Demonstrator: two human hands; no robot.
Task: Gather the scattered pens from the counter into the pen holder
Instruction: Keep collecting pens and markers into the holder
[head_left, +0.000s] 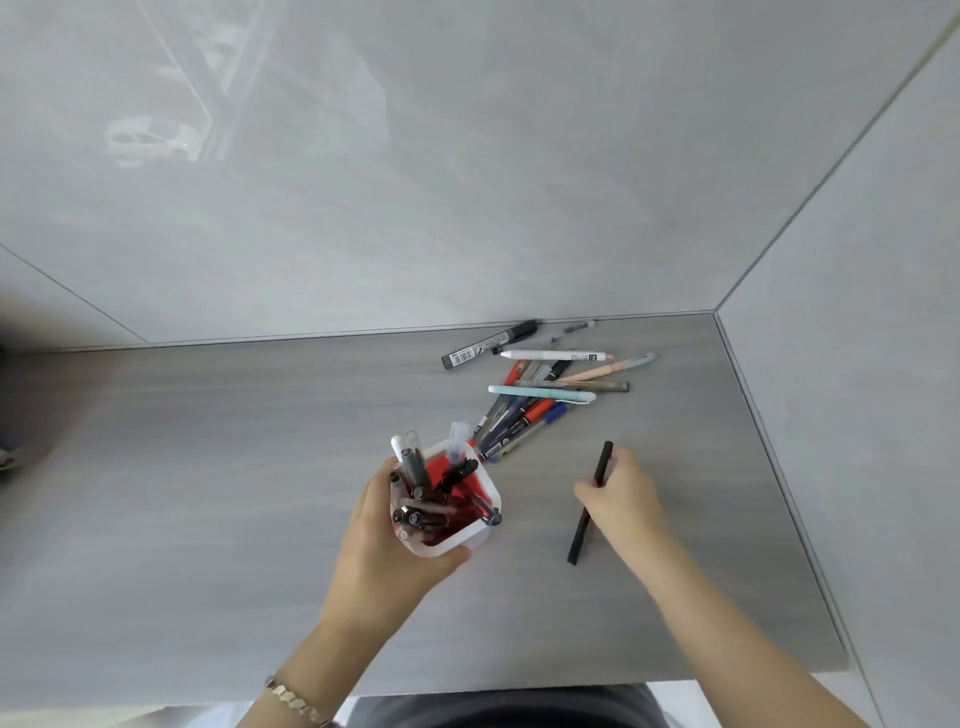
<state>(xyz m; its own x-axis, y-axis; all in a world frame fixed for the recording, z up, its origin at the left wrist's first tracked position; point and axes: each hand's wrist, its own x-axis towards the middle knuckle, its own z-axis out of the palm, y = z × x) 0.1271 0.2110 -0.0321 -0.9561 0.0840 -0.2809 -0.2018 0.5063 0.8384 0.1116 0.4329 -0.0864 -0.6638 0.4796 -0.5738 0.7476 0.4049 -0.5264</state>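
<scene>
A white pen holder (483, 525) with a red inside stands on the grey counter (208, 467), several pens upright in it. My left hand (384, 535) wraps around its left and near sides. My right hand (623, 499) is closed on a thin black pen (577, 540), which runs from near the counter up past my fingers. Beyond the holder lies a loose pile of pens (535, 400): white, mint, orange, blue and peach ones. A grey marker (488, 344) rests by the back wall.
A glossy grey wall (415, 182) rises behind the counter and another wall (857, 364) closes the right side. The counter's near edge (571, 680) runs just above my dark clothing. A bracelet (296, 701) is on my left wrist.
</scene>
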